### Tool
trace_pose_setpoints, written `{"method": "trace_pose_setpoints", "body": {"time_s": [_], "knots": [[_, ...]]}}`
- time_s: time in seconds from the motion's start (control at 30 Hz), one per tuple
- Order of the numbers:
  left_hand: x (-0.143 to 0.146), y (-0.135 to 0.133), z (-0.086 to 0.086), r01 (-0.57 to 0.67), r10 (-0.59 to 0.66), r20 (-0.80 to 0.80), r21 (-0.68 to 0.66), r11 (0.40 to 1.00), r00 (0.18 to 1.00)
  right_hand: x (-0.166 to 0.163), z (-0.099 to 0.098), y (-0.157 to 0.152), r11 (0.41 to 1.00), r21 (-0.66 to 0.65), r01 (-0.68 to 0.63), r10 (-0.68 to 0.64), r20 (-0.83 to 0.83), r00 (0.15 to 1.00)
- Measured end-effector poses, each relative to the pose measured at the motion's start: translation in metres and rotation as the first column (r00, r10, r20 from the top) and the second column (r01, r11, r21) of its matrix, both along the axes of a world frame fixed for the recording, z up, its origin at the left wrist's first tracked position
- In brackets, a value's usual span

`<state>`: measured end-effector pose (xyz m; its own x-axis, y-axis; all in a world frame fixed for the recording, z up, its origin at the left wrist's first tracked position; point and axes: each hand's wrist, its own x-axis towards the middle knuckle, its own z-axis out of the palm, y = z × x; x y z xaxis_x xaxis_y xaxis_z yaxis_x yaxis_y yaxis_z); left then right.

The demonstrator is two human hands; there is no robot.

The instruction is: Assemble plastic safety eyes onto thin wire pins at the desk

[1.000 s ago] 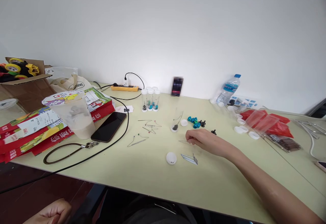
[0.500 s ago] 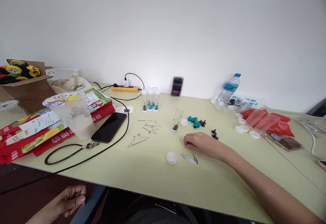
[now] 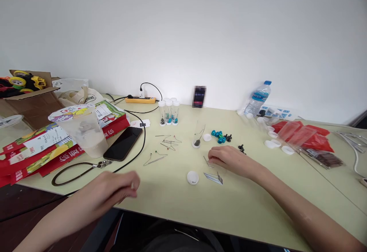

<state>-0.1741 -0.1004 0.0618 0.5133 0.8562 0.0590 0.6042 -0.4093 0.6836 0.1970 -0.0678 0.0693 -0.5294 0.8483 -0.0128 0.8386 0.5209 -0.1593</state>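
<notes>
My right hand (image 3: 231,161) rests on the table with its fingers curled at a thin L-shaped hex key (image 3: 207,162); the fingertips are partly hidden. Just below lies a row of several similar hex keys (image 3: 213,178). My left hand (image 3: 114,187) hangs over the front table edge, fingers curled together, slightly blurred, with nothing visible in it. Beyond the right hand stands a clear tube (image 3: 199,134) holding a dark piece and a bent wire. A white cap (image 3: 193,177) with tiny bits inside lies nearer, and another white cap (image 3: 207,137) sits beside the tube.
Bent wires (image 3: 169,142) lie mid-table. Blue knobs (image 3: 219,136) and black screws (image 3: 241,149) are scattered right of centre. Several filled tubes (image 3: 169,112) stand at the back. A phone (image 3: 122,143), a drink cup (image 3: 90,137) and a black cable (image 3: 140,145) occupy the left.
My left hand has risen from below the table edge and moved right over it. The right hand has shifted slightly right, showing more of the hex key.
</notes>
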Motion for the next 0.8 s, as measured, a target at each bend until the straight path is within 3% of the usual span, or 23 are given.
{"method": "trace_pose_setpoints", "body": {"time_s": [0.03, 0.1, 0.17, 0.2, 0.27, 0.33, 0.47, 0.6, 0.67, 0.8], "knots": [[0.011, 0.008, 0.011, 0.072, -0.072, 0.002, -0.002, 0.997, 0.997, 0.001, 0.0, 0.0, 1.0, 0.008, 0.004, -0.004, 0.002, 1.0], [0.03, 0.023, 0.025, 0.099, -0.098, 0.034, -0.022, 0.995, 0.995, 0.002, 0.0, 0.0, 1.0, 0.023, 0.01, -0.01, 0.004, 1.0], [0.047, 0.036, 0.029, 0.142, -0.14, 0.098, -0.007, 0.99, 0.985, 0.003, -0.001, 0.0, 0.999, 0.037, 0.018, -0.018, -0.002, 1.0], [0.055, 0.041, 0.028, 0.156, -0.164, 0.135, 0.064, 0.986, 0.977, 0.003, -0.001, 0.0, 0.999, 0.045, 0.023, -0.023, -0.007, 1.0], [0.073, 0.052, 0.023, 0.166, -0.2, 0.159, 0.207, 0.964, 0.967, 0.003, -0.002, 0.0, 0.997, 0.062, 0.034, -0.033, -0.02, 0.999], [0.096, 0.066, 0.016, 0.124, -0.181, 0.225, 0.246, 0.961, 0.957, 0.002, -0.003, 0.001, 0.996, 0.083, 0.041, -0.039, -0.029, 0.999], [0.154, 0.108, -0.006, -0.02, -0.065, 0.374, 0.219, 0.976, 0.925, -0.001, -0.005, 0.0, 0.982, 0.154, 0.107, -0.096, -0.08, 0.992], [0.2, 0.134, -0.023, 0.082, -0.123, 0.402, 0.118, 0.99, 0.907, -0.003, -0.002, -0.003, 0.95, 0.194, 0.245, -0.195, -0.246, 0.949], [0.208, 0.133, -0.026, 0.14, -0.184, 0.446, 0.13, 0.982, 0.876, -0.003, 0.001, -0.004, 0.932, 0.22, 0.288, -0.206, -0.332, 0.92], [0.199, 0.119, -0.025, 0.118, -0.241, 0.439, 0.289, 0.95, 0.866, -0.004, 0.001, -0.004, 0.941, 0.211, 0.264, -0.178, -0.355, 0.918]]}}
